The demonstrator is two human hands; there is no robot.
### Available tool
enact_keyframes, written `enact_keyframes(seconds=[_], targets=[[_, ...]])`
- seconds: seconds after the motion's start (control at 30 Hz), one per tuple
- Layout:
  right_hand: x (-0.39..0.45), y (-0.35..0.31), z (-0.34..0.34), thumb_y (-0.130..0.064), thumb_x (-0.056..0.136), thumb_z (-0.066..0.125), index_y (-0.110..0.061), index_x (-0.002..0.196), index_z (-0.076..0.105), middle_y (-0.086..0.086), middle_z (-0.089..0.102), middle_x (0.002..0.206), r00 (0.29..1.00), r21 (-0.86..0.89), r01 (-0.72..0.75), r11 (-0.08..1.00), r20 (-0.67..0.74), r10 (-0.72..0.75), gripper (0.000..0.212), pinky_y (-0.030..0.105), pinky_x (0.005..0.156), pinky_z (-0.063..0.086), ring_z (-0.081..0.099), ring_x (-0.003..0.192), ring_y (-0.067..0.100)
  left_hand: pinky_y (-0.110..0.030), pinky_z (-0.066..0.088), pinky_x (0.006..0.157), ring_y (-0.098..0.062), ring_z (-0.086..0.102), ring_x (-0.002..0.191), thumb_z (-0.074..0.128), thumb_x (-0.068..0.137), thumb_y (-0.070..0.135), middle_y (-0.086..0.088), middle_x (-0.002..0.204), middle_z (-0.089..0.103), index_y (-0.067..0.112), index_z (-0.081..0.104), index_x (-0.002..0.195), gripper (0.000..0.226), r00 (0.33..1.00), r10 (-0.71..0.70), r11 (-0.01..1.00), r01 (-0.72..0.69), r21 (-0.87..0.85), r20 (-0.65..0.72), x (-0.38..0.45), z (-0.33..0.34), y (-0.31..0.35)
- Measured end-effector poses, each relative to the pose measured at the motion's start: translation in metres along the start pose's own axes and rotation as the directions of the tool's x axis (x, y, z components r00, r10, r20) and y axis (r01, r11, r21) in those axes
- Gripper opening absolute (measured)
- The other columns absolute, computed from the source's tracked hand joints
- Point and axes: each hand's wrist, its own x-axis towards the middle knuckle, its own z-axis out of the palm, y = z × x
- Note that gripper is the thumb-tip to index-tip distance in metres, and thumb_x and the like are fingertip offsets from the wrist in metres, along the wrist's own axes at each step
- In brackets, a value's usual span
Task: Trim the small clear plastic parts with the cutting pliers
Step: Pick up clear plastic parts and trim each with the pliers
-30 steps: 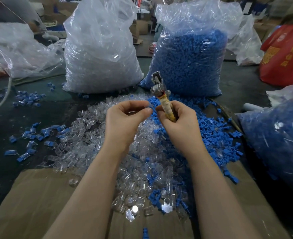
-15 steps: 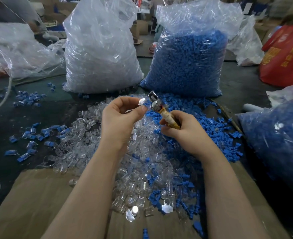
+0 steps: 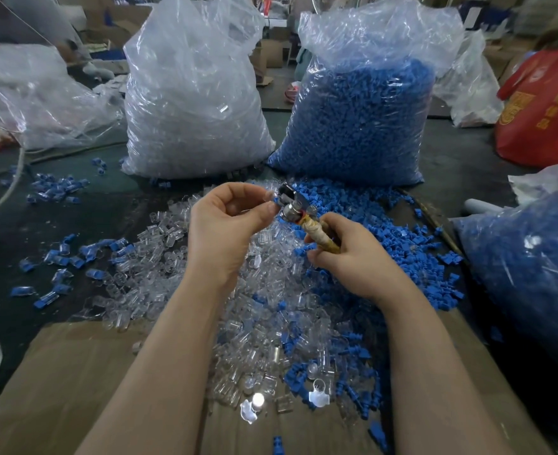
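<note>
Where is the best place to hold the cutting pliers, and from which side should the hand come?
Grip the cutting pliers by the tape-wrapped handles, coming from the lower right as the right hand does. The handles slant down-right toward the person, while the metal head points up-left at the left hand.

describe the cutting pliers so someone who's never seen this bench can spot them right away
Start at the two big upright bags at the back, the clear bag and the blue bag. Just in front of the gap between them, above the loose parts pile, are two hands. The pliers are gripped in the right hand: the only metal thing there, shiny head toward the left hand, handle wrapped in yellowish tape.
</note>
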Motion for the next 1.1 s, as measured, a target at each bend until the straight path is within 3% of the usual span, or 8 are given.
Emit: enact_keyframes(seconds=[0.1, 0.37, 0.57, 0.87, 0.93, 1.0, 1.1], targets=[[0.000, 0.000, 0.001, -0.017, 0.087, 0.066, -0.018, 0.098, 0.056, 0.005, 0.059, 0.085, 1.000, -0.009, 0.001, 1.000, 0.009, -0.001, 0.014, 0.035, 0.064, 0.043, 0.052, 0.069, 0.022, -0.020, 0.054, 0.071, -0.012, 0.069, 0.078, 0.076, 0.076, -0.007, -0.003, 0.081, 0.075, 0.011, 0.070, 0.085, 0.021, 1.000, 0.001, 1.000, -0.001, 0.008, 0.008, 0.000, -0.001, 0.000], [-0.002, -0.004, 0.004, -0.011, 0.078, 0.056, -0.022, 0.087, 0.054, 0.006, 0.058, 0.075, 1.000, -0.073, 0.017, 0.997, -0.016, -0.019, 0.015, 0.033, 0.056, 0.037, 0.046, 0.059, 0.019, -0.021, 0.056, 0.071, -0.011, 0.070, 0.078, 0.076, 0.076, -0.007, -0.002, 0.080, 0.076, 0.012, 0.070, 0.084, 0.021, 1.000, 0.004, 1.000, -0.004, -0.003, 0.025, 0.000, -0.003, 0.002], [-0.003, -0.006, 0.005, -0.008, 0.076, 0.054, -0.022, 0.084, 0.056, 0.007, 0.060, 0.074, 0.997, -0.117, 0.027, 0.993, -0.062, -0.035, 0.016, 0.045, 0.060, 0.047, 0.054, 0.067, 0.028, -0.020, 0.056, 0.071, -0.010, 0.070, 0.076, 0.075, 0.076, -0.008, 0.000, 0.078, 0.075, 0.012, 0.070, 0.084, 0.022, 1.000, 0.004, 1.000, -0.004, 0.010, 0.026, 0.000, -0.004, 0.002], [0.000, -0.004, 0.008, -0.014, 0.079, 0.057, -0.024, 0.083, 0.050, 0.000, 0.058, 0.074, 0.997, -0.178, 0.031, 0.984, -0.066, -0.043, 0.013, 0.040, 0.058, 0.043, 0.053, 0.067, 0.023, -0.021, 0.058, 0.076, -0.011, 0.071, 0.081, 0.072, 0.080, -0.007, 0.000, 0.085, 0.076, 0.012, 0.072, 0.094, 0.024, 0.997, -0.073, 0.997, 0.074, -0.012, 0.017, 0.003, -0.007, -0.001], [0.002, -0.001, 0.008, -0.018, 0.081, 0.060, -0.028, 0.081, 0.045, -0.006, 0.055, 0.072, 0.993, -0.223, 0.018, 0.975, -0.112, -0.044, 0.018, 0.035, 0.056, 0.038, 0.051, 0.065, 0.017, -0.021, 0.058, 0.076, -0.012, 0.072, 0.081, 0.071, 0.082, -0.002, -0.002, 0.086, 0.076, 0.010, 0.072, 0.099, 0.021, 0.988, -0.151, 0.986, 0.149, -0.079, -0.029, 0.007, -0.013, -0.001], [0.004, 0.002, 0.008, -0.022, 0.082, 0.062, -0.030, 0.083, 0.042, -0.008, 0.052, 0.073, 0.982, -0.290, 0.002, 0.957, -0.180, -0.057, 0.022, 0.031, 0.053, 0.032, 0.048, 0.065, 0.012, -0.020, 0.058, 0.071, -0.010, 0.071, 0.074, 0.068, 0.085, 0.003, -0.002, 0.079, 0.074, 0.006, 0.071, 0.099, 0.015, 0.962, -0.255, 0.938, 0.221, -0.267, -0.099, 0.014, -0.024, -0.001], [0.006, 0.006, 0.006, -0.026, 0.085, 0.061, -0.030, 0.091, 0.044, -0.005, 0.052, 0.080, 0.960, -0.408, 0.008, 0.913, -0.251, -0.121, 0.019, 0.034, 0.062, 0.030, 0.047, 0.073, 0.020, -0.018, 0.057, 0.067, -0.007, 0.069, 0.065, 0.066, 0.088, 0.012, -0.001, 0.072, 0.070, 0.006, 0.068, 0.089, 0.007, 0.910, -0.375, 0.802, 0.221, -0.555, -0.179, 0.023, -0.048, 0.000]])
